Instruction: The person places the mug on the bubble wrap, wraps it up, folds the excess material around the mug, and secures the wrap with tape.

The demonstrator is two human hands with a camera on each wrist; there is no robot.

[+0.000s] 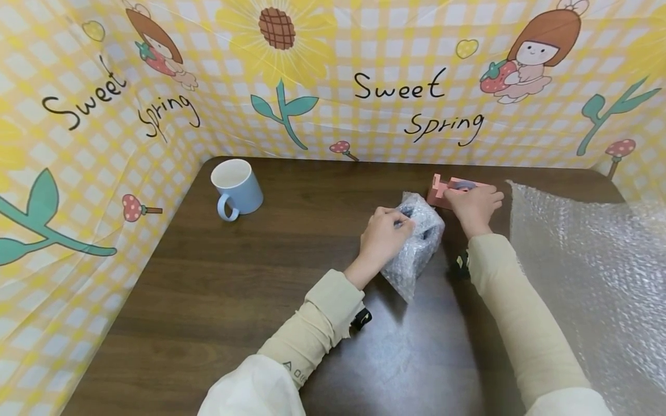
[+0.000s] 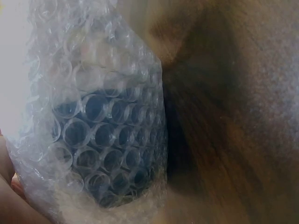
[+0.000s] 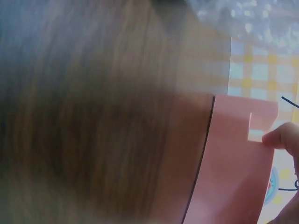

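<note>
Near the middle of the table, my left hand (image 1: 384, 236) pinches the top of a bubble-wrapped bundle (image 1: 416, 254). A dark shape shows through the bubbles in the left wrist view, where the bundle (image 2: 112, 130) fills the left half; what the item is cannot be told. Just right of it, my right hand (image 1: 474, 207) grips a pink tape dispenser (image 1: 438, 193) that holds a bluish roll of tape. From the right wrist, the dispenser's (image 3: 233, 163) flat side is visible, and the thumb (image 3: 280, 136) touches its notched edge.
A light blue mug (image 1: 244, 188) stands upright at the back left. A large sheet of bubble wrap (image 1: 588, 277) covers the right side of the dark wooden table (image 1: 208, 300). Yellow checked cloth (image 1: 322, 75) walls the back and left side.
</note>
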